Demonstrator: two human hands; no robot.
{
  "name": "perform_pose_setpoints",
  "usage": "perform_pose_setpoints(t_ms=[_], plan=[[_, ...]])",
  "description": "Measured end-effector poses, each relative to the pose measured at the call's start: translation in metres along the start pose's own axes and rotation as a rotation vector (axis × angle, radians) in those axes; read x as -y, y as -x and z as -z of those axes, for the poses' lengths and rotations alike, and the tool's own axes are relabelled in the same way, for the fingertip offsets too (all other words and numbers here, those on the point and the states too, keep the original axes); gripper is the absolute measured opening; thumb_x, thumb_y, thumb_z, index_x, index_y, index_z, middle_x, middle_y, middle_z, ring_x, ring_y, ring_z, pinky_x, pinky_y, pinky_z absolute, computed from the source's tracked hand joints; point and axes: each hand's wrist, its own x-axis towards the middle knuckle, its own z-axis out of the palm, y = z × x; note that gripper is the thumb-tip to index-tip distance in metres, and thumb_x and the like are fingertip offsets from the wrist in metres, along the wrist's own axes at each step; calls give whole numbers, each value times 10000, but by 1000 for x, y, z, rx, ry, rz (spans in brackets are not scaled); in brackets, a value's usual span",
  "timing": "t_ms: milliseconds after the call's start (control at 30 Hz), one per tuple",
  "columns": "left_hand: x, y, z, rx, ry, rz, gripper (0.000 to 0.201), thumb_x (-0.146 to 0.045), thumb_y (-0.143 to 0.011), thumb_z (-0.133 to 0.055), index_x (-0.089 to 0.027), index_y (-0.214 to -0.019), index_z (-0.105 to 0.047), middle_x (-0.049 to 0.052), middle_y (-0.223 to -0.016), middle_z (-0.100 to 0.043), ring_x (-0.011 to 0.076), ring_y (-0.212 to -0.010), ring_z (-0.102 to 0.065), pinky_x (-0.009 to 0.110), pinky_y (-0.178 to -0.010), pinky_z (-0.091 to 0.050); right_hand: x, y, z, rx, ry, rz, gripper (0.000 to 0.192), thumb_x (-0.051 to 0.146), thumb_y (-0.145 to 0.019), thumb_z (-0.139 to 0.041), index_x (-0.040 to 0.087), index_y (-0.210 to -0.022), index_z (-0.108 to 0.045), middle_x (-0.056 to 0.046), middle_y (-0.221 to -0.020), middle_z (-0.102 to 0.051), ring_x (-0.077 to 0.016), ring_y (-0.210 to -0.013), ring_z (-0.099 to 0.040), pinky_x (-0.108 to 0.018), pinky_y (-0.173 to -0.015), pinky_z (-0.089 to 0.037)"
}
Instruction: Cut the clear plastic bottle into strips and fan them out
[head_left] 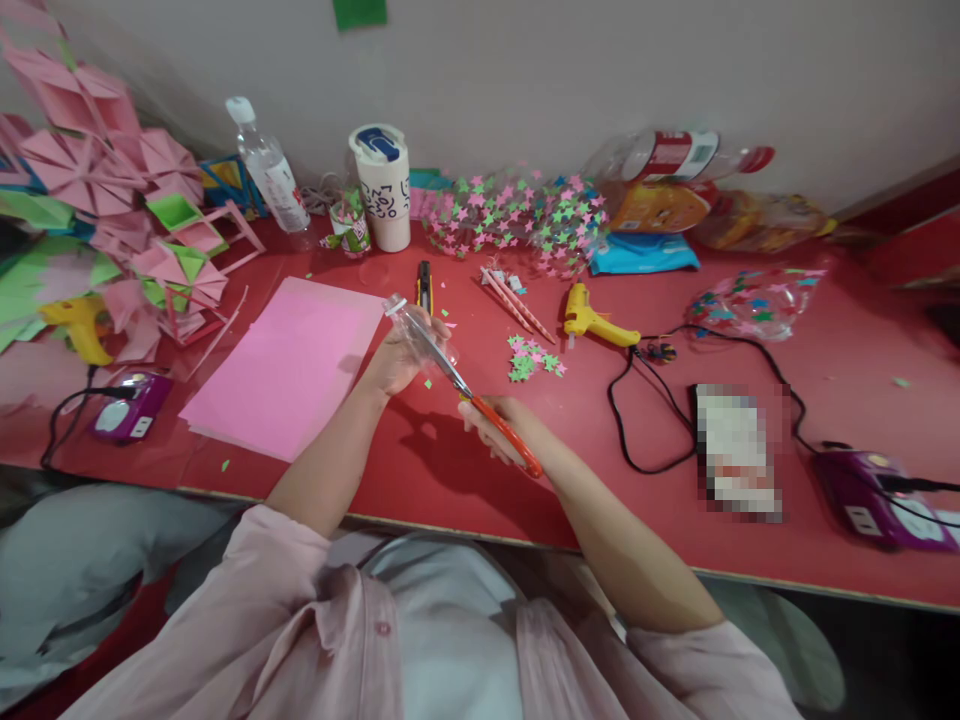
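Note:
My left hand grips a clear plastic bottle piece above the red table. My right hand holds orange-handled scissors, whose blades reach into the bottle piece. A stack of pink paper sheets lies just left of my left hand. A small heap of pink and green paper stars lies to the right of the scissors.
A yellow glue gun with a black cord, a utility knife and glue sticks lie behind my hands. Bottles, a white cup, star decorations and folded pink paper shapes line the wall. Purple power strips sit at both sides.

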Motion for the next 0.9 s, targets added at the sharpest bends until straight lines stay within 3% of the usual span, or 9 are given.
perform_pose_setpoints(t_ms=[200,367,500,900], plan=[[-2,0,-1,-93,5,48,148,-124,-743,-691,-207,-777,-572,-23,-780,-662,120,-771,-657,231,-684,-492,-4,-2,-1,-42,67,8,540,724,-740,-525,201,-627,-452,83,-448,-374,-60,-341,-395,-193,-364,-326],[-3,0,-1,-63,35,34,194,-54,-715,-691,-196,-772,-572,-30,-770,-661,86,-677,-634,201,-632,-485,-6,-4,-1,-73,128,-7,517,684,-748,-563,199,-609,-448,81,-441,-372,-54,-330,-374,-198,-363,-294],[-2,1,0,-82,39,49,208,-46,-703,-702,-195,-767,-572,-34,-777,-663,93,-702,-656,202,-637,-494,-3,-2,0,-41,50,-25,518,698,-732,-567,200,-625,-470,89,-433,-364,-60,-303,-382,-198,-338,-311],[8,1,2,44,6,52,200,-127,-679,-755,-196,-788,-603,-13,-771,-667,96,-632,-626,205,-582,-480,4,2,0,-34,0,-70,531,705,-731,-576,198,-622,-461,102,-393,-356,-47,-263,-366,-172,-306,-297]])
